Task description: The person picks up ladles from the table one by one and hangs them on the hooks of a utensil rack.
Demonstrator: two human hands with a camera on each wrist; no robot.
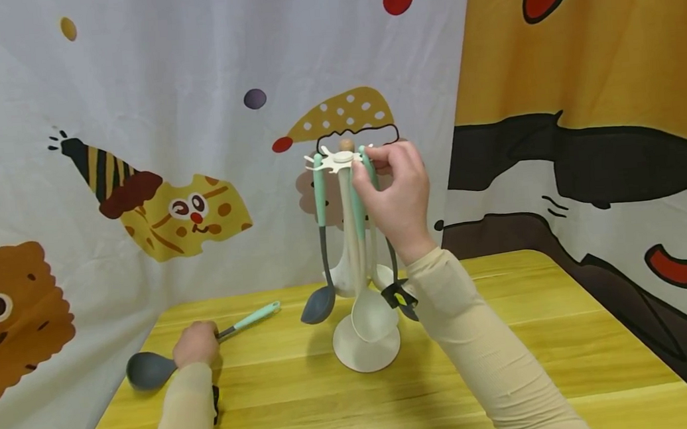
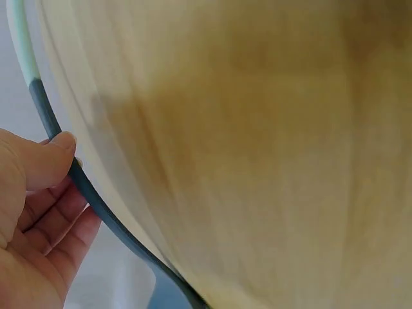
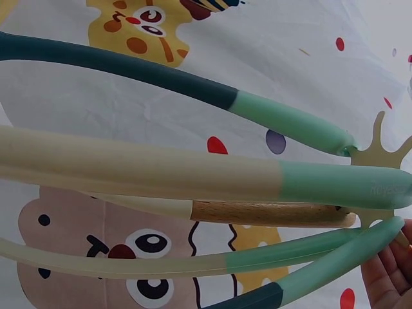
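Note:
At the table's left side, my left hand pinches the dark shaft of a ladle with a mint-green handle. In the left wrist view the thumb and fingers of my left hand meet around the ladle's shaft. A white utensil rack stands mid-table. Near its hooked top, my right hand pinches the mint-green handle of a hanging dark utensil, its head partly hidden behind the wrist. In the right wrist view, fingers of my right hand show beside the green handle end.
A dark ladle, a cream ladle and other pale utensils hang around the rack. The wooden table backs onto a cartoon-printed curtain.

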